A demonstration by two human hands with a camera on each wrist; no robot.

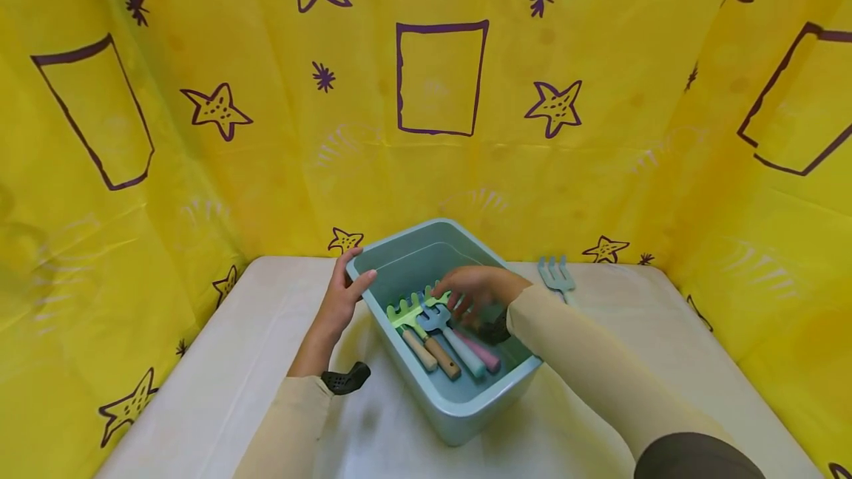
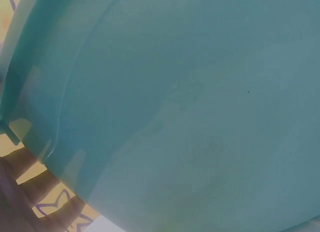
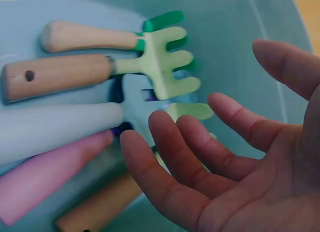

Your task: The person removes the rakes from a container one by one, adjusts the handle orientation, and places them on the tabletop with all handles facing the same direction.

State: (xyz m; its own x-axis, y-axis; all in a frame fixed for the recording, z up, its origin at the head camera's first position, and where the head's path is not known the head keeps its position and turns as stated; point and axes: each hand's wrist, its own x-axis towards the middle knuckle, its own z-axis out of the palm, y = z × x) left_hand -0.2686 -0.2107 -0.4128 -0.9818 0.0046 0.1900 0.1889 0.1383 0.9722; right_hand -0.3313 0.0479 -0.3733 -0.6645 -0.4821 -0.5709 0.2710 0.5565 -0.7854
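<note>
My left hand (image 1: 338, 303) grips the far-left rim of a blue-green plastic bin (image 1: 459, 409), thumb on the rim and fingers outside its wall. My right hand (image 1: 481, 288) is inside the bin, its fingers spread and loosely bent over several small garden tools, holding nothing. A light green hand rake (image 3: 162, 62) with a wooden handle lies over a darker green tool (image 3: 167, 20). Beside them lie a blue hand fork (image 1: 435, 316) with a pale blue handle and a pink-handled tool (image 3: 55, 174). Another wooden handle (image 3: 102, 204) lies partly hidden under my right hand.
A pale blue-green hand fork (image 1: 558, 276) lies outside the bin, right of it, its handle partly hidden by my right sleeve. The bin stands on a white-covered table (image 1: 266, 316). Yellow cloth (image 1: 433, 176) with drawn stars encloses the back and sides.
</note>
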